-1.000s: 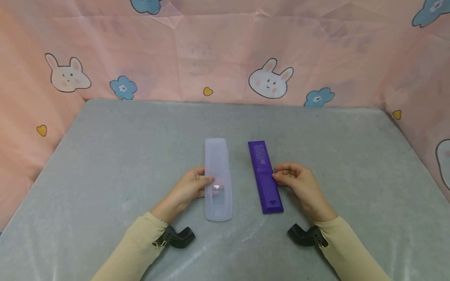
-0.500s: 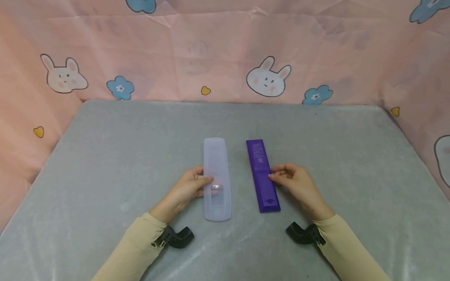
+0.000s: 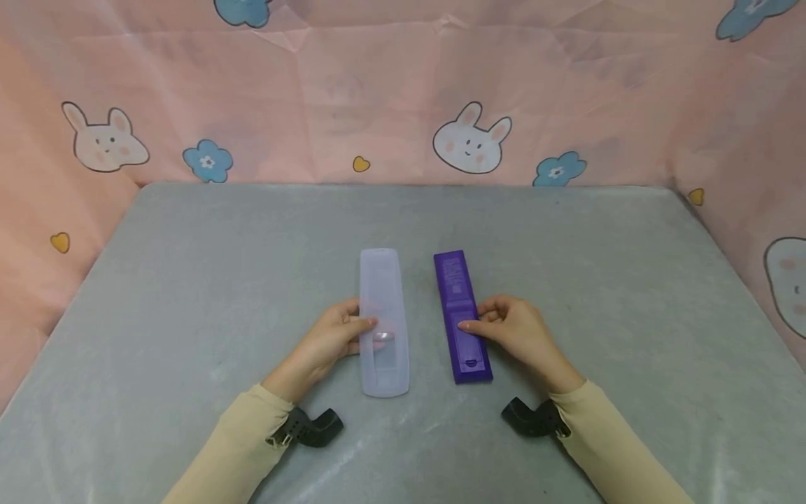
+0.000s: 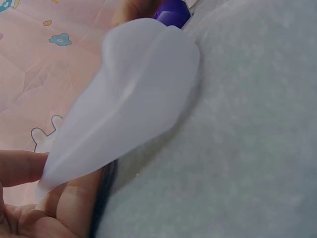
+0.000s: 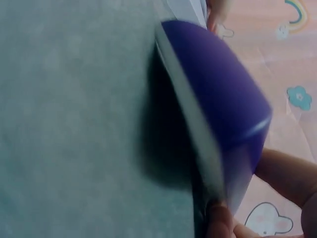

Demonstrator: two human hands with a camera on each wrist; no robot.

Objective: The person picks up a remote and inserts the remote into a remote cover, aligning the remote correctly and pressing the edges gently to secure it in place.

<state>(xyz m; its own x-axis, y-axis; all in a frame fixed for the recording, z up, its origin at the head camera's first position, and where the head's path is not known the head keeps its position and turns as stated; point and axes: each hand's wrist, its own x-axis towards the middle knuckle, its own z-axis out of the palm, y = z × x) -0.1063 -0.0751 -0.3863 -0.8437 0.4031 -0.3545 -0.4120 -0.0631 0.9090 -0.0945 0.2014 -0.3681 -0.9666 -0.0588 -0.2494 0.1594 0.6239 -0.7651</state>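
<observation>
A translucent white silicone sleeve (image 3: 382,308) lies lengthwise on the grey table (image 3: 189,280). My left hand (image 3: 365,325) pinches its left edge, thumb on top. In the left wrist view the sleeve (image 4: 133,99) is raised a little off the table, with fingers (image 4: 20,168) at its edge. To the right lies a purple remote (image 3: 455,287), back side up. My right hand (image 3: 478,323) grips it, thumb across its back and fingers at its right edge. In the right wrist view the remote (image 5: 218,84) is tilted up over its shadow, with fingers (image 5: 282,171) at its side.
Pink cloth (image 3: 378,91) printed with rabbits and flowers walls in the table at the back and on both sides. Black wrist camera mounts (image 3: 311,425) (image 3: 529,418) sit on both beige sleeves. The two objects lie about a hand's width apart.
My right thumb has slid from the remote's right edge onto its back. The left hand keeps the same hold on the sleeve. The head view has shifted slightly.
</observation>
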